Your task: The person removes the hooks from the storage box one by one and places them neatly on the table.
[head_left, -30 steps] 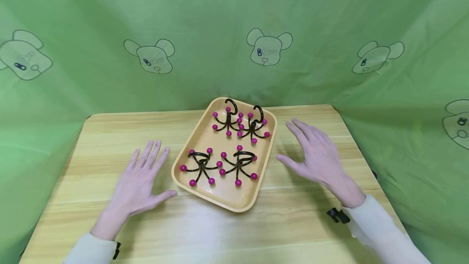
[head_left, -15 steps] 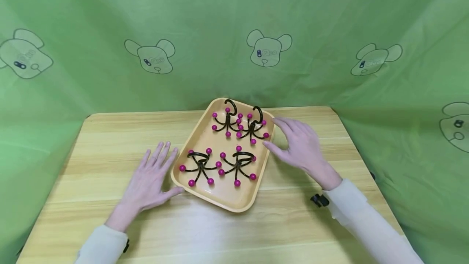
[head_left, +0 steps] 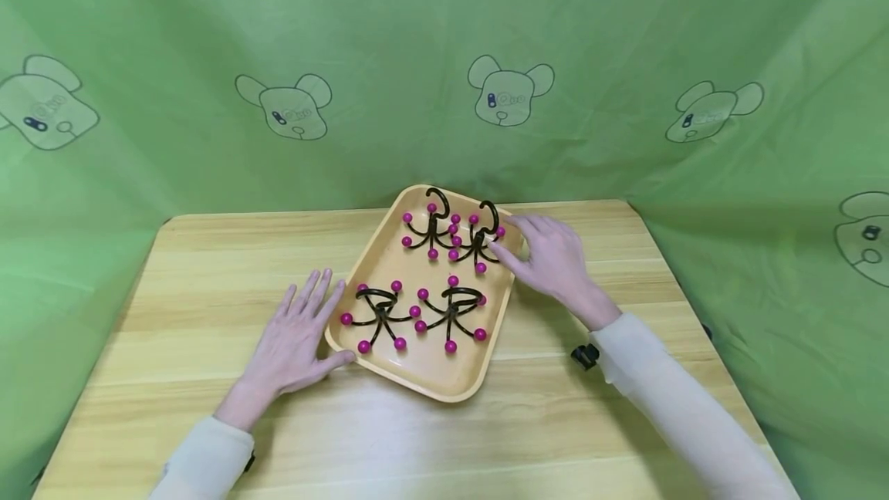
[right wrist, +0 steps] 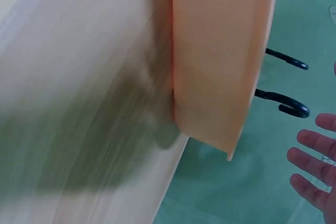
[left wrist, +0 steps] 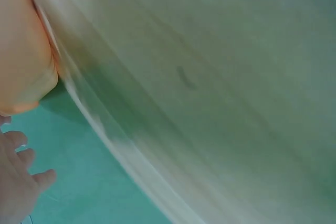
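A beige tray (head_left: 397,261) lies slantwise on the table, holding several black rotary hook hangers with magenta ball tips. The far right hanger (head_left: 479,238) and far left hanger (head_left: 434,226) have their curved tops raised; the near left hanger (head_left: 381,313) and near right hanger (head_left: 453,310) stand closer to me. My right hand (head_left: 552,257) reaches over the tray's right rim, thumb and fingertips beside the far right hanger; contact cannot be told. My left hand (head_left: 292,346) lies spread along the left rim, thumb at the near left corner. In the right wrist view, fingers (right wrist: 315,166) are loosely extended.
The wooden table (head_left: 389,446) extends around the tray. A green curtain (head_left: 417,130) with printed bear heads hangs behind and at both sides, close to the tray's far edge. Black bands sit at both wrists.
My right hand has moved left from beside the tray to over its right rim, at the far right hanger. My left hand has shifted right to the tray's left edge.
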{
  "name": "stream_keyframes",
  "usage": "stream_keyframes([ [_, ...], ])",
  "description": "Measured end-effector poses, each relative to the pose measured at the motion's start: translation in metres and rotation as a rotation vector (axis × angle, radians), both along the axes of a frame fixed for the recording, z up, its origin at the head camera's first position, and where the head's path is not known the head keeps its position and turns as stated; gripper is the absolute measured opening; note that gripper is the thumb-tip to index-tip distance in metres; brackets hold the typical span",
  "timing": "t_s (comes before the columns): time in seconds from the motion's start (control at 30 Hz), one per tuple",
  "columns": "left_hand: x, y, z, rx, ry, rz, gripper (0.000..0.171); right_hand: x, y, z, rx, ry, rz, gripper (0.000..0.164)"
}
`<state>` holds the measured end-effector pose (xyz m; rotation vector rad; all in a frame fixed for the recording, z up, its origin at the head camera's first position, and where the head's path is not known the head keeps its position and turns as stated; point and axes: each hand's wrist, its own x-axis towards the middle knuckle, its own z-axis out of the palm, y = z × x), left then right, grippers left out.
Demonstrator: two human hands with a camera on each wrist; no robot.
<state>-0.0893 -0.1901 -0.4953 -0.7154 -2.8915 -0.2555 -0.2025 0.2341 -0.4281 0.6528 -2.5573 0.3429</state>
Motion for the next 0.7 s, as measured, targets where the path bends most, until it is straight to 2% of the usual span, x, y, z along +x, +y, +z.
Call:
stream_keyframes([
  [0.13, 0.000, 0.001, -0.002, 0.010, 0.001, 0.007, 0.116, -0.009, -0.001, -0.004, 0.002, 0.006, -0.019, 0.062],
  [0.2, 0.000, 0.001, -0.003, 0.012, 0.009, 0.009, 0.116, -0.013, -0.001, -0.006, 0.002, -0.001, -0.031, 0.056],
  [0.47, 0.000, 0.002, -0.002, 0.004, 0.016, 0.019, 0.115, -0.024, -0.004, -0.005, 0.041, -0.088, -0.071, 0.058],
  [0.7, 0.000, 0.002, 0.001, -0.023, -0.024, 0.031, 0.113, -0.033, -0.007, -0.006, 0.056, -0.091, -0.078, 0.058],
])
